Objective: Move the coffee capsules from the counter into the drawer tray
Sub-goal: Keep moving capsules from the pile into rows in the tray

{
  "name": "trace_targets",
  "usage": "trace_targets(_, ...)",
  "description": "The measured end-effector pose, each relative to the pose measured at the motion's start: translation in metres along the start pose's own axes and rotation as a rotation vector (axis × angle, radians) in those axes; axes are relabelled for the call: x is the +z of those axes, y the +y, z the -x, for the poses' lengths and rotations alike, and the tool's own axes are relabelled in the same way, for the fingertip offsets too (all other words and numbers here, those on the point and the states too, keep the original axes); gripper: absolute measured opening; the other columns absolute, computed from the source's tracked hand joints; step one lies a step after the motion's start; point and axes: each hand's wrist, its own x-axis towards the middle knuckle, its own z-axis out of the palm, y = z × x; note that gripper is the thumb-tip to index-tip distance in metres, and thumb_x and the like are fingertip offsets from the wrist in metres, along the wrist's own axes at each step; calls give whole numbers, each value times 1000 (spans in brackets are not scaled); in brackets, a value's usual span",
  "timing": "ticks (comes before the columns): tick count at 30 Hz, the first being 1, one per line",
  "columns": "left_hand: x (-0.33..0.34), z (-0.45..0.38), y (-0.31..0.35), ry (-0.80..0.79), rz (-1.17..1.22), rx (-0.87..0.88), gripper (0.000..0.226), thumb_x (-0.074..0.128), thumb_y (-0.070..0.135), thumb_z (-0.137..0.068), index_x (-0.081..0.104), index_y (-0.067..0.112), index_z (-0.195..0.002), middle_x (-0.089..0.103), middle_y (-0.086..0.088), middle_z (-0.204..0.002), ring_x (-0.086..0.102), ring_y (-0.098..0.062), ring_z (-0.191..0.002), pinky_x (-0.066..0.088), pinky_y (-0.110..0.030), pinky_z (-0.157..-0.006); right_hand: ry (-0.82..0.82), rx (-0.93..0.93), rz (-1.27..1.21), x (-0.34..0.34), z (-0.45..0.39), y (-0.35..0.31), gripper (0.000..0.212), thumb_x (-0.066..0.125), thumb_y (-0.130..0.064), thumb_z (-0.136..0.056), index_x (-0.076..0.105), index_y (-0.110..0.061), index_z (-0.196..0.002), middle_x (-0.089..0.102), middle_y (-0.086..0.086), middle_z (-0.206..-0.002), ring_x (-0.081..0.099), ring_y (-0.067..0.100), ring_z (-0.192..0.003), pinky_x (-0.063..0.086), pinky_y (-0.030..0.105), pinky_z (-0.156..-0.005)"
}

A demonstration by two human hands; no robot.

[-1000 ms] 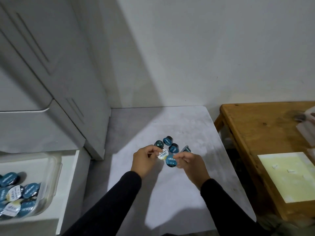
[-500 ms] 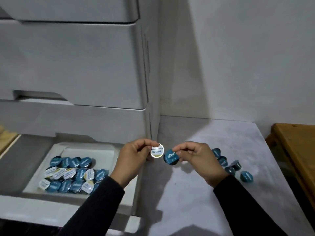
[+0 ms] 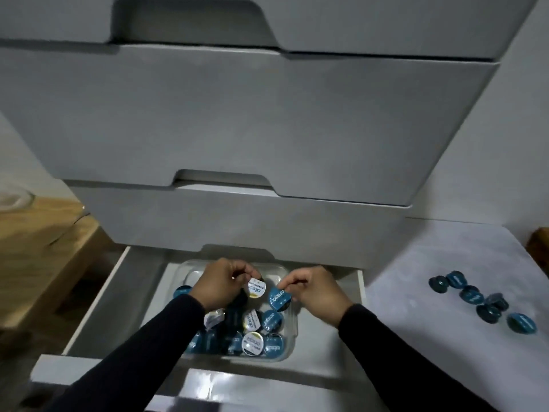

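My left hand (image 3: 221,285) pinches a white-lidded capsule (image 3: 256,288) over the clear tray (image 3: 292,331) in the open bottom drawer. Just to its right, my right hand (image 3: 318,289) pinches a blue-lidded capsule (image 3: 279,298) by its rim, also above the tray. Inside the tray lie several blue and white capsules (image 3: 252,334), partly hidden by my left forearm. Several more blue capsules (image 3: 481,298) sit in a loose group on the white counter (image 3: 430,292) to the right.
The open drawer (image 3: 98,307) juts toward me, its front panel (image 3: 118,379) low in view. Shut grey drawer fronts (image 3: 237,129) rise behind it. A wooden surface (image 3: 35,248) lies at the left and a wooden edge (image 3: 539,242) at the far right.
Both hands have carried their capsules left from the counter to above the tray in the drawer. My view has swung left and closer to the drawer.
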Motion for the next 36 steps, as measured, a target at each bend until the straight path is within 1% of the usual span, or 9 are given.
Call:
trace_targets(2,-2,-8,-10,-41,-1,5,27,55,8,-89,70,28,-79,70,13,-84,61,6,-78,41,-7,-66,28,56,29,12,-8,1,23,60,-9,-85,72,-25,-74,72,-4,-87,64,10,-83,54,28,-82)
trace_targets(5,0,-17,-18,-86,25,-3,31,54,9,-90,66,31,-72,69,14,-78,62,4,-72,45,-8,-63,82,97,74,24,-17,4,30,61,-10,-84,68,-32,-64,72,-7,-85,65,9,-85,54,30,-87)
trace_targets(9,5,-26,-23,-134,93,-53,26,50,8,-92,69,18,-77,72,2,-74,66,-9,-60,49,-11,-49,140,135,114,34,-28,8,36,60,-7,-82,64,-34,-58,72,-6,-81,66,12,-85,54,33,-88)
trace_targets(12,7,-31,-27,-149,84,-49,29,48,5,-92,68,18,-76,68,6,-68,62,-1,-52,46,-8,-47,129,172,148,41,-34,10,37,59,-9,-85,64,-34,-57,70,-10,-83,64,10,-87,52,31,-89)
trace_targets(16,8,-35,-31,-202,53,-45,31,45,3,-92,68,20,-79,70,1,-82,64,-5,-65,47,-6,-50,114,157,241,47,-41,12,29,54,-8,-84,70,-26,-68,72,-4,-88,65,13,-86,53,32,-88)
trace_targets(20,10,-41,-34,-234,-16,1,34,44,0,-89,70,22,-84,72,0,-94,65,-9,-82,44,-1,-56,105,118,316,49,-43,12,25,50,-5,-82,72,-16,-77,73,3,-88,65,16,-79,52,24,-75)
trace_targets(26,12,-43,-37,-281,-61,50,31,47,0,-87,71,18,-87,71,5,-91,64,-6,-85,41,0,-63,82,83,369,49,-43,14,25,48,-4,-78,71,-14,-76,66,2,-81,61,19,-76,47,25,-69)
trace_targets(32,9,-37,-32,-316,-88,79,19,58,3,-85,68,19,-82,61,18,-74,55,6,-70,40,3,-61,99,76,438,51,-41,15,22,48,-7,-82,69,-12,-88,67,8,-98,61,22,-86,49,29,-77)
trace_targets(36,7,-32,-25,-289,-91,60,24,58,2,-83,63,24,-74,64,10,-75,60,-2,-67,45,-4,-56,92,30,510,52,-37,17,21,49,-10,-83,66,-11,-95,63,9,-106,60,24,-92,46,28,-81)
